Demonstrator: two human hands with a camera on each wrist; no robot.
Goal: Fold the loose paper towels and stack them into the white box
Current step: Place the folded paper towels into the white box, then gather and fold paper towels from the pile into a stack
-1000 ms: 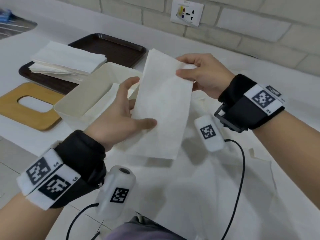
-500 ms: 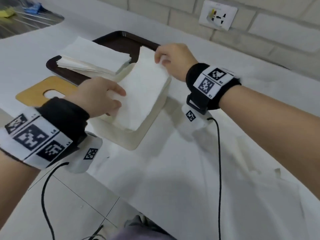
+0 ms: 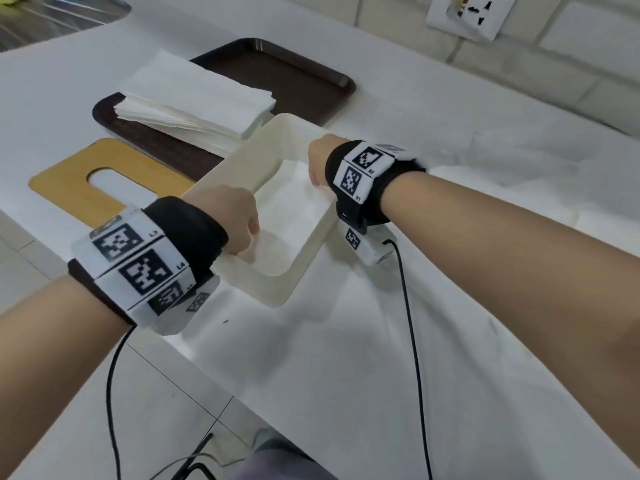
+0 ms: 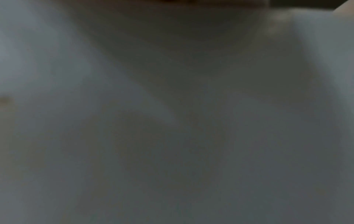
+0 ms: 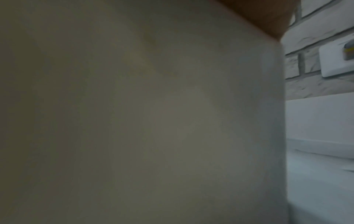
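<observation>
Since the earlier frame the folded paper towel [image 3: 294, 202] has gone down from above the rim into the white box [image 3: 304, 258], and both hands have followed it in. The left hand [image 3: 228, 220] and right hand [image 3: 320, 161] reach inside, fingers hidden, so their state cannot be told. A towel stack [image 3: 194, 98] sits on the brown tray [image 3: 294, 77] just behind the box.

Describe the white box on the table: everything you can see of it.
The white box is an open-topped rectangular container, off-white and matte, plastic by its look, with rounded corners and a thick rim. It sits upright on the white table, skewed to the table edge, next to the brown tray and the wooden lid. Folded paper towel lies inside. The left hand and right hand both reach into it; their fingers are hidden.
</observation>
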